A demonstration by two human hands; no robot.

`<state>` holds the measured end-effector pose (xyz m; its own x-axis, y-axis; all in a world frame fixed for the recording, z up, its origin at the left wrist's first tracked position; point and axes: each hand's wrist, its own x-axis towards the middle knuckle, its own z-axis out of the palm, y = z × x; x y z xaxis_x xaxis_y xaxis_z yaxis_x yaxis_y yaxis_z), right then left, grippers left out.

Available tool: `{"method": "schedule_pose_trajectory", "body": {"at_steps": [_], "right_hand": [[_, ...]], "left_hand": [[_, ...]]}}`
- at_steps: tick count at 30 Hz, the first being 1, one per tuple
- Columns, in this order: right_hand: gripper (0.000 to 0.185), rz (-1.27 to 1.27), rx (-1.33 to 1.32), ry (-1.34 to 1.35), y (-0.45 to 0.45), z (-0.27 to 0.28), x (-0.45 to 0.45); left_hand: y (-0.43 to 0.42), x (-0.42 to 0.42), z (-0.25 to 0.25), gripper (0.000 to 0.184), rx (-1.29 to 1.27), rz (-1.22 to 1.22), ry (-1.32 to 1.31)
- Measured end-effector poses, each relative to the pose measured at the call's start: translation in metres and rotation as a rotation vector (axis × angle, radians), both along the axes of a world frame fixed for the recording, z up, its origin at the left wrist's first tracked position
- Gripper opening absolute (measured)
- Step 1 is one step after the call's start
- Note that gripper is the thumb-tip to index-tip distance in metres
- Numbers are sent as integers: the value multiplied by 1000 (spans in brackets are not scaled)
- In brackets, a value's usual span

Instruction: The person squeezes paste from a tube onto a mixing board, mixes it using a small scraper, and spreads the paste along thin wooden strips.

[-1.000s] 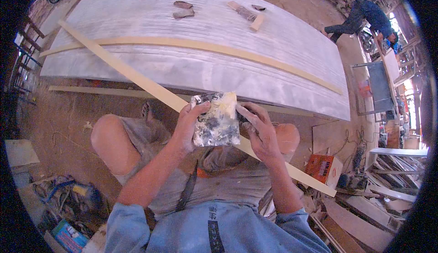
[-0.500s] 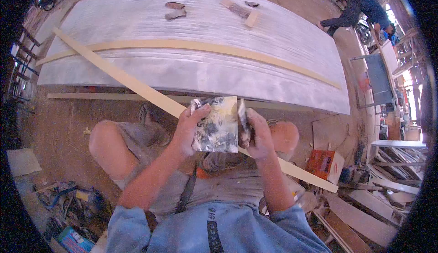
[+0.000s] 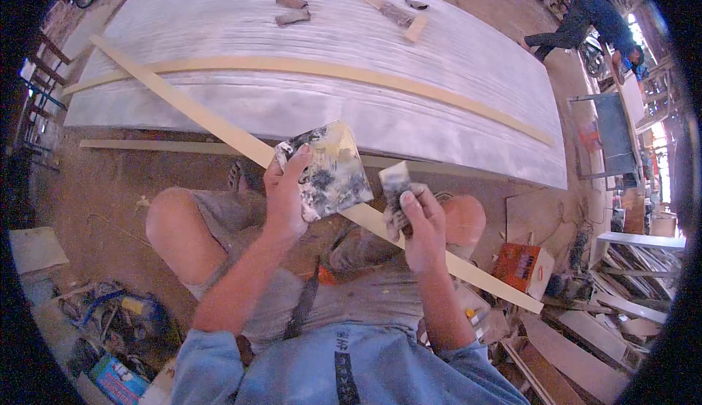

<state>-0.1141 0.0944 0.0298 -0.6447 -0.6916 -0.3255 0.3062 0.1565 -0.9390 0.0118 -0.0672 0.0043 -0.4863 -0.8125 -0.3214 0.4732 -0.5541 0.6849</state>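
My left hand (image 3: 287, 199) grips a square, flat mixing board (image 3: 335, 172) smeared with cream, white and black filler, the thumb pressed on its face. To its right, my right hand (image 3: 421, 228) is closed round a small putty knife (image 3: 395, 177) with a pale tip and dark stains, its blade pointing up and apart from the board. A long pale wood strip (image 3: 197, 116) passes diagonally beneath both hands. Beyond them lies a wide, whitish grooved panel (image 3: 241, 105), with a second wood strip (image 3: 307, 71) along it.
Dark scraps (image 3: 292, 12) and a block with worn sandpaper (image 3: 395, 16) lie on the panel. An orange-red box (image 3: 515, 262) stands at right, near stacked boards (image 3: 578, 354). Tools and cables (image 3: 121, 317) lie at lower left. Another person (image 3: 596, 21) bends over at far right.
The board has tilted and moved up and left in my left hand. My right hand has drawn the putty knife away from the board's edge and turned its face into view.
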Motion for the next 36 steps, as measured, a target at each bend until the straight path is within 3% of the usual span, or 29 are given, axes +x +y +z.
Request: {"method": "schedule_pose_trajectory", "body": {"at_steps": [4,6,10,12,15,19,21,25,27,30,34,36], "right_hand": [[17,40,40,-89,-9,3,29],[18,38,43,-141,-16,-10,27],[18,-16,34,-121,-32,-10,26],[16,-73,20,-72,-42,-10,25],[16,-57,25,-58,-45,1,18],[16,-69,-6,-40,-43,11,14],[18,-156,10,-1,-45,24,9],[17,-108,-53,48,-31,37,-2],[18,-83,-31,142,-21,14,3],[17,13,90,-68,-17,-1,19],[18,-2,111,-7,-25,-11,18],[18,29,68,13,-31,-5,15]], "left_hand": [[5,3,-2,18,-73,48,-36],[4,3,-2,23,-303,27,-191],[-1,6,5,27,-436,-32,-324],[-3,7,0,27,-412,-161,-324],[-7,8,2,27,-568,-204,-332],[-5,10,13,28,-554,-262,-347],[0,12,9,29,-677,-485,-438],[8,4,2,27,-555,-318,-421],[-2,2,9,28,-215,-242,-188],[1,-3,-4,30,-282,-186,-178],[7,2,-9,33,-449,-296,-368],[10,1,-13,34,-443,-313,-327]]}}
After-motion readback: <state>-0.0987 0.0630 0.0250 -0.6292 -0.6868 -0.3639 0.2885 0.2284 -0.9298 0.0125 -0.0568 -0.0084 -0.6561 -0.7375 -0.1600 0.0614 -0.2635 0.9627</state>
